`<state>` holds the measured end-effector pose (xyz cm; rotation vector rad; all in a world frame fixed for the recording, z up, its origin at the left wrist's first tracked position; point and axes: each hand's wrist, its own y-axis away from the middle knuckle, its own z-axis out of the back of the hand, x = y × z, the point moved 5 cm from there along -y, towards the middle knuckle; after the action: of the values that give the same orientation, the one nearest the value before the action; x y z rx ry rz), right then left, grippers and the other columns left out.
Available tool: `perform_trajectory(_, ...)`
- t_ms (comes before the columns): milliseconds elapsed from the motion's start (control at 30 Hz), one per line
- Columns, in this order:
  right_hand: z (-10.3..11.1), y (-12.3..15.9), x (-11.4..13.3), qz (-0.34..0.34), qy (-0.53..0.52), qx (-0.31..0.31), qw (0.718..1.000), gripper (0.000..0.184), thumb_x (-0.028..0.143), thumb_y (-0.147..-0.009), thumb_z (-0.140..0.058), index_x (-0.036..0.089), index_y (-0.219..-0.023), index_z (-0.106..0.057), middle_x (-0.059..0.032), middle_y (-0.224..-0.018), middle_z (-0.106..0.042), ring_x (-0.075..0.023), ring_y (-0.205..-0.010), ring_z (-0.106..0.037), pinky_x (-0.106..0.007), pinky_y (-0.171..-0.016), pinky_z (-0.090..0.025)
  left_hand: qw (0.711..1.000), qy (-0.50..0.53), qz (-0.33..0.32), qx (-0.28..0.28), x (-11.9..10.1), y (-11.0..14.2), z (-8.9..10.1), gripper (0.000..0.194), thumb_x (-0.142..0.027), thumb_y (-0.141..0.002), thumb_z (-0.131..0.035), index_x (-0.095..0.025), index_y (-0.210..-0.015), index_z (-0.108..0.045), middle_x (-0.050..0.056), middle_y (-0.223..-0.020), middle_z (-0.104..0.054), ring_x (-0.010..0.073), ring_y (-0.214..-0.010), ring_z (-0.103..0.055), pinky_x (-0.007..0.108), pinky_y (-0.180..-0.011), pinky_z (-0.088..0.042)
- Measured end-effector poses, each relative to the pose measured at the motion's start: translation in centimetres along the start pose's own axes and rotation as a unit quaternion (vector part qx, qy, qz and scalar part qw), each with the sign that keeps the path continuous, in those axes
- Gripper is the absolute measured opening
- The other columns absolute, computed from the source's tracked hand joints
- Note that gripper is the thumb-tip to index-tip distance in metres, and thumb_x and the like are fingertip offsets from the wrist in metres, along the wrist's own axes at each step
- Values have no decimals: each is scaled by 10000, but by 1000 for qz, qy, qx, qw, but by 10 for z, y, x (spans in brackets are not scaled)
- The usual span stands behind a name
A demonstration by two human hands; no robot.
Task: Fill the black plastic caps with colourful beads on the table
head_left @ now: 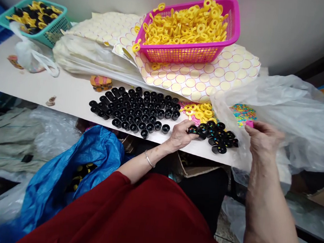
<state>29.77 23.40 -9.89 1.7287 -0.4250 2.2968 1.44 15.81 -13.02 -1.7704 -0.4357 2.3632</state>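
My left hand (181, 135) rests at the table's front edge with its fingers closed on a small black cup (192, 130) that has coloured bits inside. Beside it lies a cluster of filled black cups (219, 135). My right hand (261, 138) pinches a small pink piece (249, 123) next to a clear plastic bag (286, 116) holding a heap of colourful small pieces (243, 113). To the left stand several rows of empty black cups (136, 108). A few yellow rings (200, 111) lie loose behind the filled cups.
A pink basket (184, 52) heaped with yellow rings sits on sheets of round stickers (204, 78). A teal basket (49, 34) of black and yellow parts stands far left. A blue bag (91, 161) hangs below the white table (68, 95).
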Motion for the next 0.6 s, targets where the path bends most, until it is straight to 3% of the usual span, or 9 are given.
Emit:
perform_trajectory(133,0,8,18,57,67,-36,995,110,335,-695,-747,295,-754,-663,-62,-838,-687,-314,-858,-652,-534,-861,-512,1000,-11,-16,25,-5,-5,-9,269,-215,-702,-804,-186,-941,-683,37,-909,-690,193,-859,-642,324,-793,-528)
perform_trajectory(233,0,34,47,118,70,-58,989,164,359,-763,-718,339,-925,-699,-50,-950,-687,-281,-830,-647,-508,-797,-536,999,-6,-26,24,-10,-8,-11,290,-199,-695,-808,-184,-956,-683,43,-928,-702,195,-871,-644,328,-805,-530)
perform_trajectory(333,-11,73,61,107,-29,0,994,229,363,-768,-736,339,-987,-675,-27,-900,-656,-200,-680,-623,-429,-671,-560,1000,5,-22,18,-9,-9,-5,300,-211,-696,-811,-181,-966,-684,39,-920,-696,182,-847,-636,309,-766,-523)
perform_trajectory(467,-36,124,45,7,-145,108,983,314,354,-728,-753,269,-961,-559,12,-839,-659,-135,-535,-584,-304,-481,-506,999,5,27,26,4,-5,4,328,-239,-676,-828,-171,-969,-698,19,-869,-669,157,-782,-610,277,-689,-500)
perform_trajectory(533,-45,142,34,8,-97,143,985,292,339,-792,-681,265,-1039,-545,14,-874,-656,-123,-550,-583,-281,-493,-500,998,7,46,29,10,-2,6,366,-247,-665,-835,-161,-995,-703,24,-889,-673,148,-769,-605,271,-678,-496)
perform_trajectory(600,-52,151,31,80,32,155,984,198,300,-867,-556,258,-1060,-574,-10,-896,-640,-144,-644,-608,-289,-558,-504,998,6,52,24,12,2,8,376,-258,-673,-829,-160,-1012,-698,26,-904,-676,141,-757,-604,265,-668,-495)
